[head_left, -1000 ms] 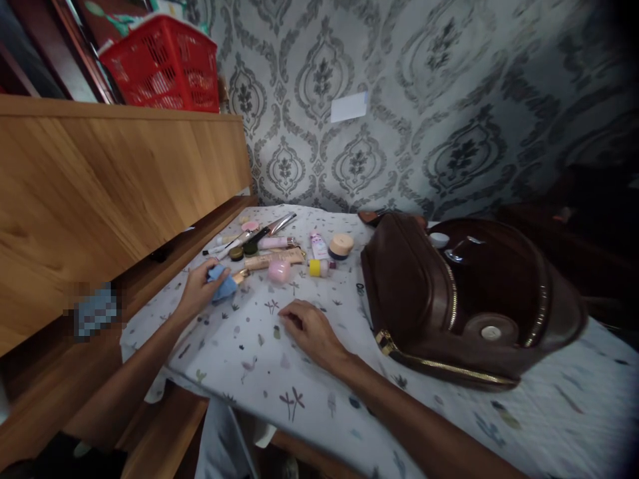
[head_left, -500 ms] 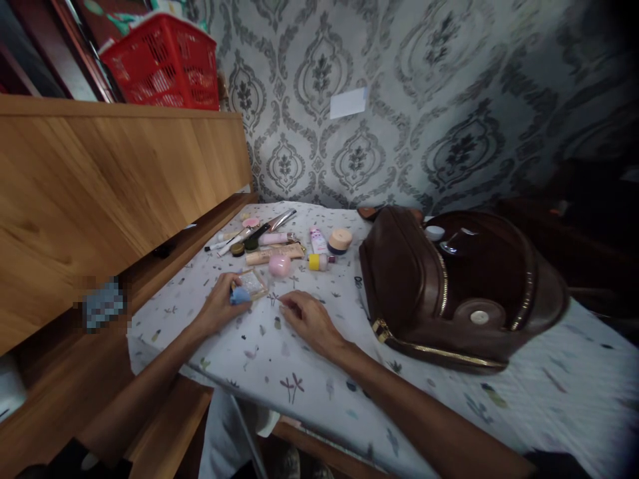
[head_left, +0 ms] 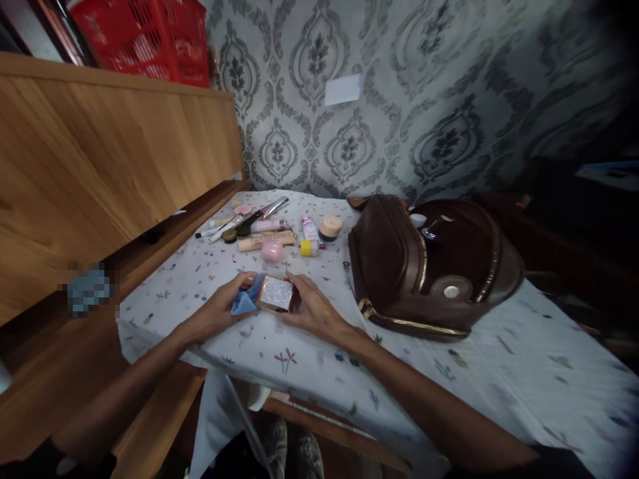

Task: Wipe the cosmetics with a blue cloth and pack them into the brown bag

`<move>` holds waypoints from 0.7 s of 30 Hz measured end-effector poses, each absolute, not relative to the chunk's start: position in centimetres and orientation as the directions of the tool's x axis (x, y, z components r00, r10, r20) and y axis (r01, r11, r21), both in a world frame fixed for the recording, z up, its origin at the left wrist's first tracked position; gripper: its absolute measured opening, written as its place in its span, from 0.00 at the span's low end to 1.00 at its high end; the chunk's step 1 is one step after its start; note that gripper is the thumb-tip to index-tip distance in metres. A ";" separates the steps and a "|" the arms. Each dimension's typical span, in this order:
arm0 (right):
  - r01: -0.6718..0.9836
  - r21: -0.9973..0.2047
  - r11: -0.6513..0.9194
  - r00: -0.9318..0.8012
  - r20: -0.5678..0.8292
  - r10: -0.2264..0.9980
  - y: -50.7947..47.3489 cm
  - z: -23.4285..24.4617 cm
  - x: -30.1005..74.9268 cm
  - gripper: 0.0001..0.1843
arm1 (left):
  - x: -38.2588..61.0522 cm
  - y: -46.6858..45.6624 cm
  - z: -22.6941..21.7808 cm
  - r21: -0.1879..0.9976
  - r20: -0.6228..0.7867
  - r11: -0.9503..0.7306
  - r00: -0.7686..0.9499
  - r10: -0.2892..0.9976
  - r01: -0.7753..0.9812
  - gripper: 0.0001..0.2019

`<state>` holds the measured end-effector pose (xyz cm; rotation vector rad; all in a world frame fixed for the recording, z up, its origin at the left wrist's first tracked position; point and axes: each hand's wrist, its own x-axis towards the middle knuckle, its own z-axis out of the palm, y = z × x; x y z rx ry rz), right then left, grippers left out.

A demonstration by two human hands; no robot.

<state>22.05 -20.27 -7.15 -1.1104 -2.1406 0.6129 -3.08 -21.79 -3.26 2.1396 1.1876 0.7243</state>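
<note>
Blue cloth (head_left: 244,303) is bunched in left grip (head_left: 219,311), against glittery box (head_left: 276,294); box's right end is clasped between thumb and fingers of right grip (head_left: 318,311), over bench (head_left: 184,283). Probably light, rigid, slick; best held by edges.

Black cloth on both arms fwiw: the left sleeve (head_left: 92,461) has a pale spot (head_left: 64,466), maybe a button, and the right sleeve (head_left: 542,462) looks plain. Left hand (head_left: 219,314) and right hand (head_left: 315,309) are totally bare. Mottled shoes (head_left: 308,456) down below, kinda blurry.
</note>
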 end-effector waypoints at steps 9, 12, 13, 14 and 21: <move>0.487 -0.673 0.557 -0.446 0.358 0.821 -21.0 -6.6 22.6 0.47 | -1.8 -19.5 -3.6 0.842 0.260 -0.252 0.052 0.964 0.476 0.12; 0.494 -0.685 0.535 -0.447 0.327 0.832 -21.3 -6.4 22.5 0.47 | -0.4 -19.7 -4.2 0.886 0.165 -0.199 0.116 0.979 0.419 0.15; 0.495 -0.690 0.529 -0.446 0.320 0.836 -21.4 -6.3 22.5 0.47 | -0.3 -19.8 -4.3 0.889 0.158 -0.201 0.137 0.978 0.412 0.16; 0.495 -0.692 0.526 -0.443 0.319 0.838 -21.4 -6.3 22.5 0.47 | -0.3 -19.9 -4.4 0.887 0.160 -0.209 0.151 0.975 0.412 0.16; 0.552 -0.694 0.463 -0.346 0.314 0.884 -21.4 -5.8 22.4 0.46 | -1.5 -21.0 -3.6 0.853 0.149 -0.271 0.290 0.945 0.447 0.14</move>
